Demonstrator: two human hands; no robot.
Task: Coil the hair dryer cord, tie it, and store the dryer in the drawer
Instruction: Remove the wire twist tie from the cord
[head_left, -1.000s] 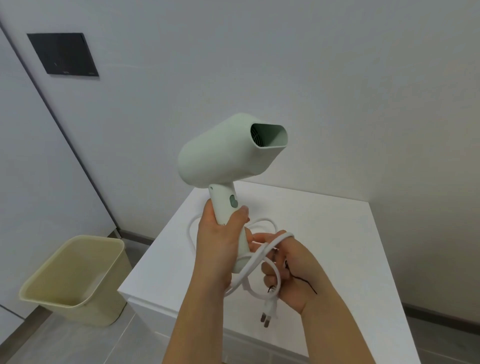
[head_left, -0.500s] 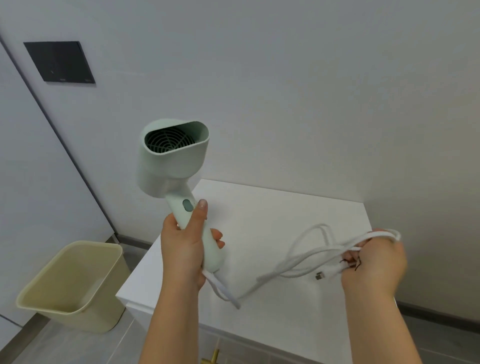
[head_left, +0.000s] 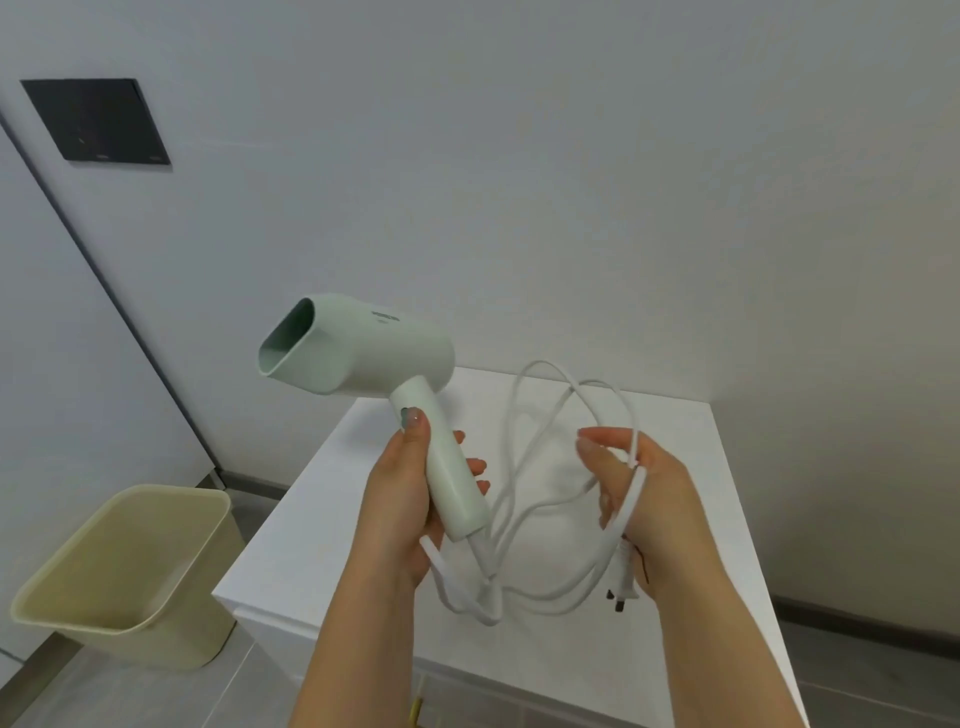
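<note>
A pale green hair dryer (head_left: 363, 353) is held up above the white cabinet (head_left: 691, 597), its nozzle pointing left. My left hand (head_left: 410, 499) grips its handle, thumb near the switch. The white cord (head_left: 550, 519) leaves the handle's base and hangs in several loose loops between my hands. My right hand (head_left: 649, 499) holds those loops, which run over the palm and between the fingers. The plug (head_left: 623, 587) dangles below that hand. A thin dark tie shows at my right wrist. No drawer front is clearly visible.
A beige waste bin (head_left: 124, 571) stands on the grey floor left of the cabinet. A dark wall panel (head_left: 96, 122) is at the upper left. A white wall rises right behind the cabinet, and a door edge runs down the left side.
The dryer has turned so its nozzle faces left instead of toward me. My right hand came back in from the far right toward the handle, and the cord now hangs in wider loops.
</note>
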